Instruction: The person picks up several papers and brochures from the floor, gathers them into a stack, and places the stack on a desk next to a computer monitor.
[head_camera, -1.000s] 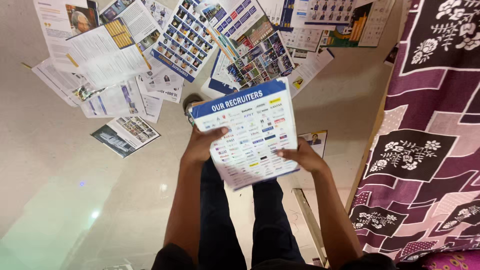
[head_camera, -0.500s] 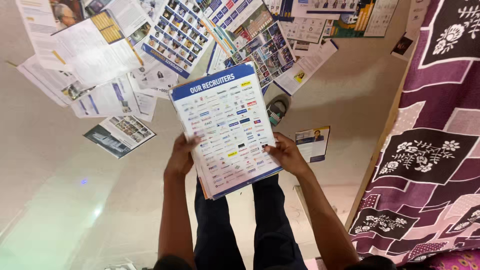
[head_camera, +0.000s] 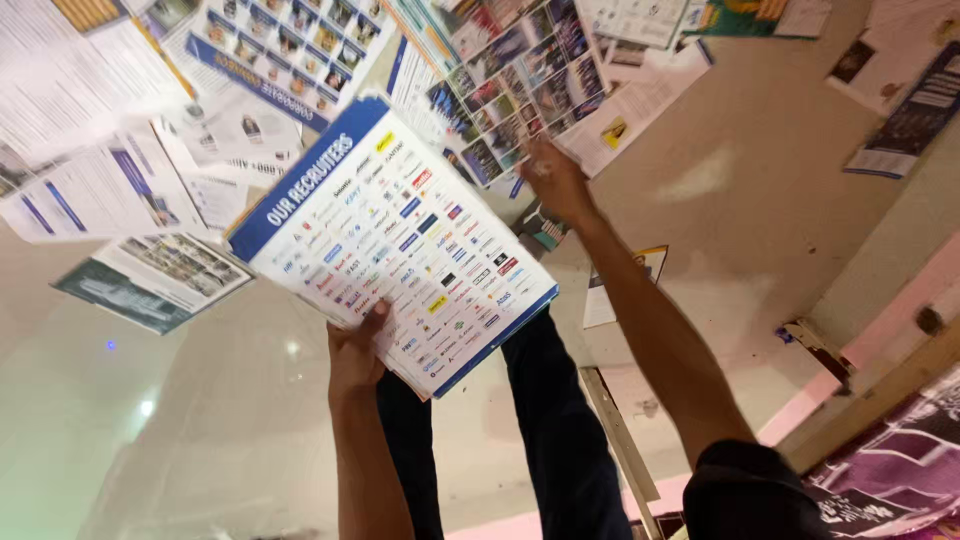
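Left-hand (head_camera: 355, 355) grip on sheet stack (head_camera: 400, 235)

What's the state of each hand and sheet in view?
Left hand: gripping the stack's lower edge, thumb on top.
Right hand: off the stack, reaching over the floor sheets.
Stack: held tilted above the floor, blue-banded page up.
Floor sheets: scattered flat, overlapping.
Leaflet: flat on the floor, apart.
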